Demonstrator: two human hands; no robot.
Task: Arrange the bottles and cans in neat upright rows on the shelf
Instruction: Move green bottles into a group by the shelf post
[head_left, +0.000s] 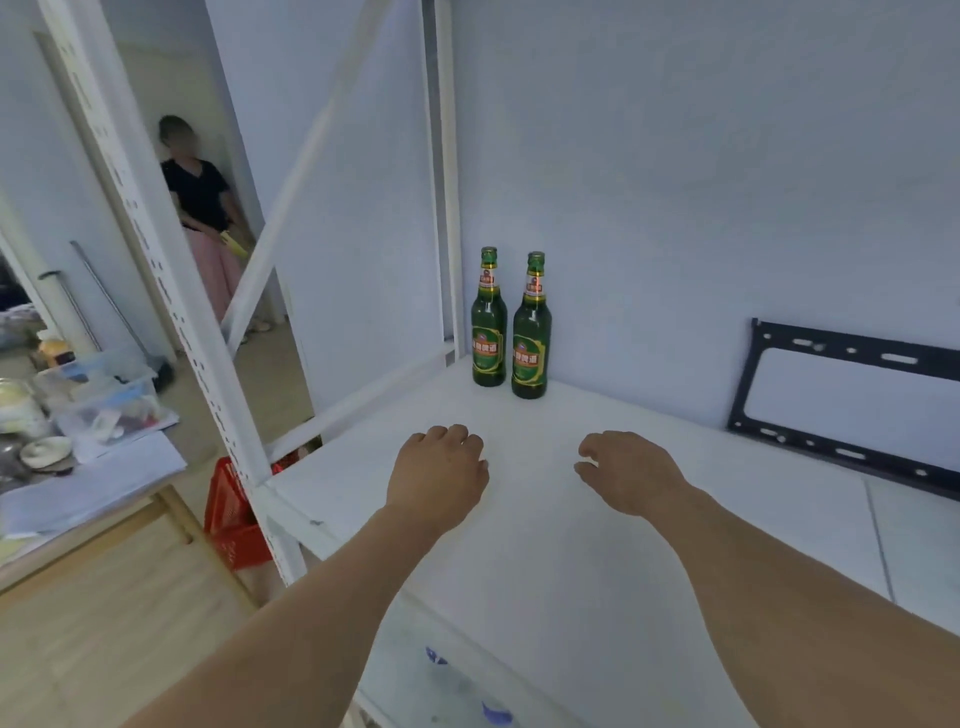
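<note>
Head camera looks down on a flat white metal shelf board (597, 519) set against a pale wall. Two green glass beer bottles (489, 318) with gold and red labels stand upright just beside each other in the shelf's back left corner. Nearer the camera, the left hand (439, 475) and right hand (631, 470) hover over bare shelf, fingers loosely curled, holding nothing. A black slotted metal bracket (852, 410) leans on the wall at right. Left of the white upright, a red plastic basket (231, 519) sits on wooden flooring beside a cluttered table (98, 488).
</note>
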